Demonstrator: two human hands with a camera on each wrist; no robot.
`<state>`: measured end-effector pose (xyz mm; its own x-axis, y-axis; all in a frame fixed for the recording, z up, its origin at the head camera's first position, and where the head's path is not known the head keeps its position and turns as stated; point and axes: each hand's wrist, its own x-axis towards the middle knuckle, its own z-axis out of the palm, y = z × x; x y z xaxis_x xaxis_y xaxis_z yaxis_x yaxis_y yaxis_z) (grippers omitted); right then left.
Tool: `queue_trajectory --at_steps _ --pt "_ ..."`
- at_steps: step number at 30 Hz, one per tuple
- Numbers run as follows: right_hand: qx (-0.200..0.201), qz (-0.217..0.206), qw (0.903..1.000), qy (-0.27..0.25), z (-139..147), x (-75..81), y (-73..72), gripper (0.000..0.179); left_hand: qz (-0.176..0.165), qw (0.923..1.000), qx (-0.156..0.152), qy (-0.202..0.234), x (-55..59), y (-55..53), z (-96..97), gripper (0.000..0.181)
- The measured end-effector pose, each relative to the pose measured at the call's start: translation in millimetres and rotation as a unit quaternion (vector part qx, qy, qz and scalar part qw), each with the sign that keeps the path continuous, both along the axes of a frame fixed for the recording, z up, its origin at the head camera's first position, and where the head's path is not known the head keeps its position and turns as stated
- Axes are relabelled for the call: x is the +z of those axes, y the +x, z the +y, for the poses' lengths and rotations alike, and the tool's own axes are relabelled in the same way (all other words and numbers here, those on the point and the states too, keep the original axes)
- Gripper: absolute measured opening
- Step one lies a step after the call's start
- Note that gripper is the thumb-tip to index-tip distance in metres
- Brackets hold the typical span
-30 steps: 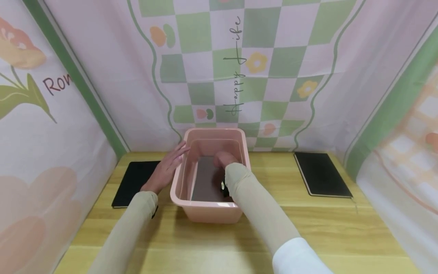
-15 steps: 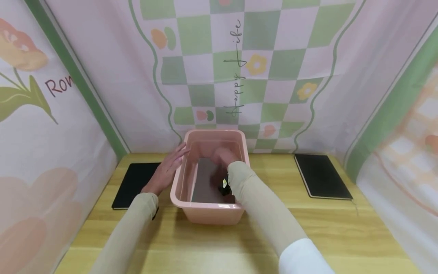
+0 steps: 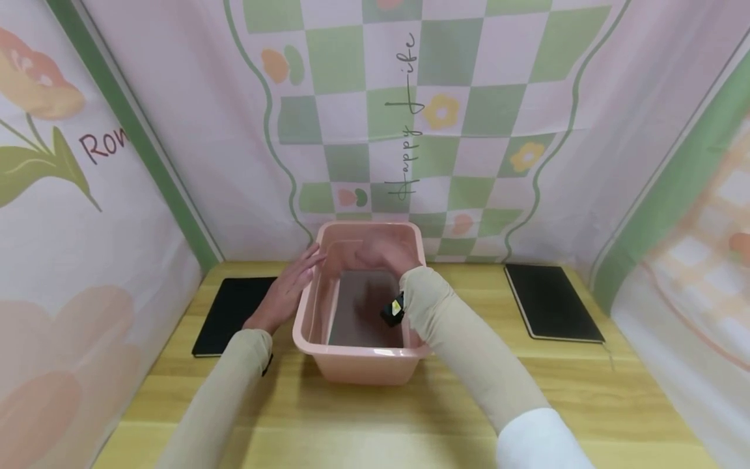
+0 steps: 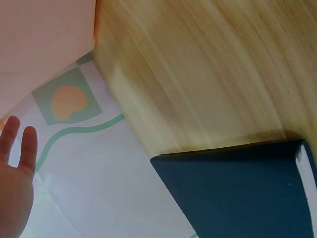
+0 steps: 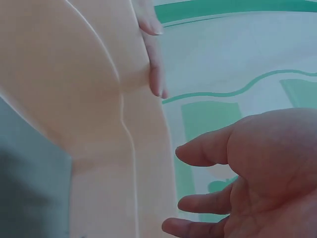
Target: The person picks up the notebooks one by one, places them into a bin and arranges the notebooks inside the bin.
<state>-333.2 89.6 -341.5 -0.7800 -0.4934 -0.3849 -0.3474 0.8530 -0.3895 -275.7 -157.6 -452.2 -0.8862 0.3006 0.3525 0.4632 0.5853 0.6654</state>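
A pink plastic tub (image 3: 363, 368) stands on the wooden table. On its floor lies a flat dark grey piece (image 3: 357, 312). My left hand (image 3: 280, 294) rests against the tub's left rim, fingers straight; two of its fingers (image 4: 28, 148) show in the left wrist view. Over the far part of the tub is my right hand (image 3: 389, 253), blurred in the head view. From the right wrist, that hand (image 5: 270, 173) has thumb and fingers loosely extended, with nothing held, beside the tub wall (image 5: 148, 163).
One black notebook (image 3: 228, 319) lies left of the tub, partly behind my left arm. Another black notebook (image 3: 553, 303) lies at the right of the table. Patterned cloth (image 3: 445, 65) hangs behind and on both sides.
My right hand has risen from deeper in the tub toward its far rim, and the right forearm has shifted rightward. The left hand keeps its place at the rim.
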Motion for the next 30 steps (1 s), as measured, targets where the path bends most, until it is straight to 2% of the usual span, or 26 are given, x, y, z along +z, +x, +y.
queue_trajectory --at_steps 1,2,4,6,9,13,18,24,30 --pt "-0.053 0.035 0.9980 -0.003 -2.0 13.0 12.1 0.038 0.000 1.0000 0.001 -0.002 -0.3 -0.5 -0.2 0.047" --pt "-0.084 0.065 0.9938 -0.030 -1.3 18.2 16.7 0.037 0.001 1.0000 0.002 -0.004 -0.7 -0.9 -0.4 0.047" --pt "-0.090 0.100 0.9909 0.002 -1.4 28.3 25.7 0.039 -0.001 1.0000 0.001 -0.006 -2.0 -1.8 -0.8 0.048" --pt "-0.079 0.147 0.9847 0.049 -0.2 31.3 28.3 0.045 -0.004 1.0000 0.000 -0.006 -3.1 -1.8 -1.0 0.048" --pt "-0.080 0.163 0.9809 0.069 1.1 42.3 40.2 0.055 -0.006 1.0000 -0.001 -0.006 -3.3 -1.3 -0.5 0.048" --pt "-0.115 0.173 0.9763 0.062 2.0 51.6 49.0 0.067 -0.002 1.0000 -0.003 -0.004 -1.8 -0.4 0.2 0.048" --pt "-0.159 0.181 0.9692 0.053 5.5 58.3 51.6 0.084 -0.001 1.0000 -0.002 -0.002 -1.0 0.1 0.1 0.049" --pt "-0.161 0.185 0.9670 0.068 14.4 59.4 49.6 0.097 -0.006 1.0000 0.000 0.000 -0.4 0.4 0.4 0.051" --pt "-0.151 0.192 0.9668 0.076 25.2 57.5 50.7 0.101 -0.008 1.0000 0.000 0.004 -0.1 0.8 0.9 0.052"
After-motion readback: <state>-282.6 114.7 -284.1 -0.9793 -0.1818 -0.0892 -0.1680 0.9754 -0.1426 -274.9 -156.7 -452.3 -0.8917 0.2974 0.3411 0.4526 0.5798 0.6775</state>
